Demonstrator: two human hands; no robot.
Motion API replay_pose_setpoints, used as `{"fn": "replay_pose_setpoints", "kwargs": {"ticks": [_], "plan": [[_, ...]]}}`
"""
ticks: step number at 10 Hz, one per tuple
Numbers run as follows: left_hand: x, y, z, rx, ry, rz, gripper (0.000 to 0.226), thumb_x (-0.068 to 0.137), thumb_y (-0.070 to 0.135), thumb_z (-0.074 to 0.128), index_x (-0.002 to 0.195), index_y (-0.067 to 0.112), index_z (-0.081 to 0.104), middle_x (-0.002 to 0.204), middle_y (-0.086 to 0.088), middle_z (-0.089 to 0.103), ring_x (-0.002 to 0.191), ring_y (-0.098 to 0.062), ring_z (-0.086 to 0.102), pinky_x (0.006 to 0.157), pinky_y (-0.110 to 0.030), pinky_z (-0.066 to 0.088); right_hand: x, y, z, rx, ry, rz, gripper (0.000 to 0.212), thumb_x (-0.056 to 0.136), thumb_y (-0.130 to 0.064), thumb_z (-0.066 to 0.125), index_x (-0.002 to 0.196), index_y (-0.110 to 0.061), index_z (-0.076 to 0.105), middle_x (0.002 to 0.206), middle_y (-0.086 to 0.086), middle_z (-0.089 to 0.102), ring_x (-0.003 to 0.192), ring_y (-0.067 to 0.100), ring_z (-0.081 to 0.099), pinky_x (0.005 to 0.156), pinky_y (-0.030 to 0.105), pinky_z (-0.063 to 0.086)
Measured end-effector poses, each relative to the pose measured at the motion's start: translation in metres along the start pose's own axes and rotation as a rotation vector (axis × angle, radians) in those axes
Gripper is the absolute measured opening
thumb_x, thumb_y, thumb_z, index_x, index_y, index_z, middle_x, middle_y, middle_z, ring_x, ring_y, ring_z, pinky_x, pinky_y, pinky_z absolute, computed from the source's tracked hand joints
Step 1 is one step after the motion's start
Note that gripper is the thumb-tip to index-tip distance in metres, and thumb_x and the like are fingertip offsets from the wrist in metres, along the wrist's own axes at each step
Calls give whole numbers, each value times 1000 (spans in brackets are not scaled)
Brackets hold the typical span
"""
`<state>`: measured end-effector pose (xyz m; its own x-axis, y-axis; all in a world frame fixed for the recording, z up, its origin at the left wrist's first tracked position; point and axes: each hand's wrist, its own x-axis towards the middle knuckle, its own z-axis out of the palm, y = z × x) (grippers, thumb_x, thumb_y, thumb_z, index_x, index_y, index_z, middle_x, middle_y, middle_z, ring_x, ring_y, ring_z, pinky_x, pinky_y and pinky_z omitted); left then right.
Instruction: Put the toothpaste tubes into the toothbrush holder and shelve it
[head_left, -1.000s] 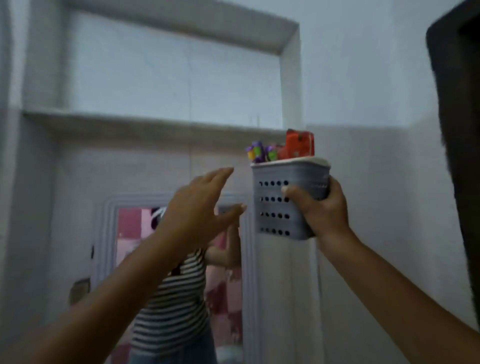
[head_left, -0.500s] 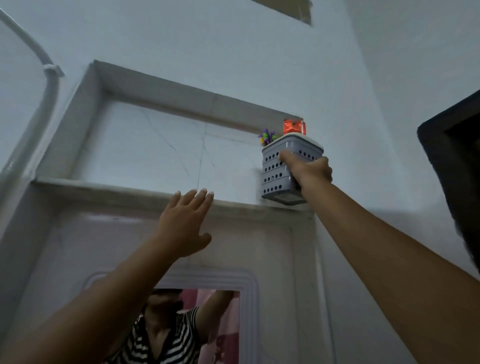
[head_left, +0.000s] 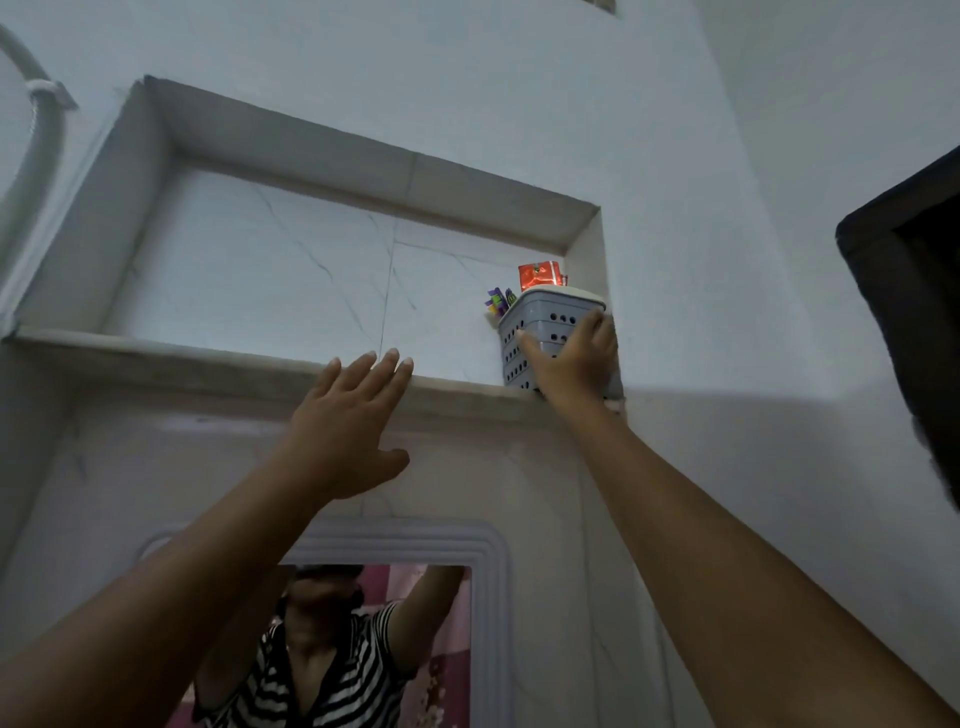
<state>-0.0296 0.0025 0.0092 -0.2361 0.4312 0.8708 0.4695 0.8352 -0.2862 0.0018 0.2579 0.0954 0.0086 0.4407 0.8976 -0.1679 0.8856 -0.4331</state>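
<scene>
Our right hand grips the light, stiff perforated toothbrush holder mid-wall on the shelf; left hand splayed, empty.

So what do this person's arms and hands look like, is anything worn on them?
Both arms are bare along all that shows, with no sleeve, watch or bracelet. The left hand and right hand wear no gloves, and no rings can be made out. In the white-framed mirror below, the reflection shows a short-sleeved black-and-white striped shirt, its sleeves ending high on the upper arms.
</scene>
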Motion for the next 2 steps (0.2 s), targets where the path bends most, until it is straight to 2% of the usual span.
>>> {"fn": "replay_pose_setpoints", "kwargs": {"ticks": [1,2], "plan": [[-2,4,-5,-17,-39,0,92,90,50,49,154,20,-10,164,-3,-12,152,-20,-8,124,-41,0,-23,7,-8,-36,-88,-61,99,99,-52,60,164,2,8,173,21,7,161,34,8,130,47,10],[-13,9,-16,-11,-23,12,85,93,46,48,155,16,-2,165,-4,-4,152,-19,-2,124,-39,4,-54,6,-18,66,-121,-164,81,104,-42,56,162,3,21,171,23,18,160,34,16,129,45,15]]}}
